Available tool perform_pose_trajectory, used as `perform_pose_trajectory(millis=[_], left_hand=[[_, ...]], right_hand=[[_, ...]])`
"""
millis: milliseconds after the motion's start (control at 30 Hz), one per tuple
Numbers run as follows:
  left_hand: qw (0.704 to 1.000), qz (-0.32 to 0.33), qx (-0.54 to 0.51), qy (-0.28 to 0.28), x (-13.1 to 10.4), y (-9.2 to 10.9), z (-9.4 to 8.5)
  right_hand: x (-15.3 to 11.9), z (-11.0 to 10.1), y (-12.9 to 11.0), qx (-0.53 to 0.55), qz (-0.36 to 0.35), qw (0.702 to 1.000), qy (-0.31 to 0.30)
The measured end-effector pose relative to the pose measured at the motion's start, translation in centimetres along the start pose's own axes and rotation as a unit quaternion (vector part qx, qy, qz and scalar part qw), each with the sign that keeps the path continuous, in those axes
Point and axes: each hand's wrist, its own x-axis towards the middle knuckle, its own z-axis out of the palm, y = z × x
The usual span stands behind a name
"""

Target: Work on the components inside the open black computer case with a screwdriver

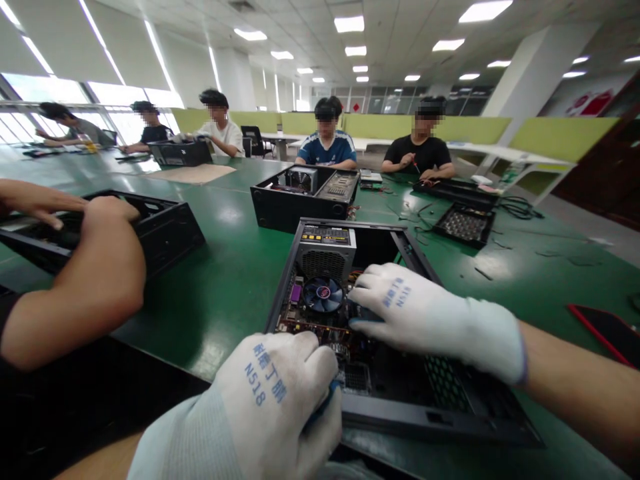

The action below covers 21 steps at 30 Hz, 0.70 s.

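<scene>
In front of me lies an open black computer case on its side. Inside it are a motherboard, a round cooling fan and a silver power supply. My left hand, in a white glove with blue print, is closed at the near edge of the case. Whatever its fingers pinch is hidden. My right hand, gloved alike, reaches in from the right. Its bent fingers are apart, with the tips by the motherboard just right of the fan; the parts beneath them are largely covered.
A co-worker's bare arms reach into another black case at left. Beyond my case stands a further open case. Several people sit around the green table. A drive-cage-like part, cables and a red-edged black object lie at right.
</scene>
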Motion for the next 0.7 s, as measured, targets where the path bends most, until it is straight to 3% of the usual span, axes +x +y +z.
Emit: perform_pose_trajectory(millis=[133,300,467,700], left_hand=[[1.0,-0.004,-0.004,0.001,0.0,0.1,0.0],[1.0,-0.018,-0.021,-0.008,-0.1,-0.1,0.4],[0.999,-0.029,-0.026,-0.016,0.0,0.0,0.4],[0.998,-0.046,-0.023,-0.035,0.0,0.4,-0.1]], right_hand=[[4.4,2.4,-0.1,-0.051,-0.03,0.993,-0.102],[6.6,3.3,-0.5,-0.112,-0.076,0.976,-0.172],[6.2,3.1,0.7,-0.103,-0.12,0.973,-0.167],[3.2,1.1,2.7,-0.031,-0.051,0.988,-0.141]])
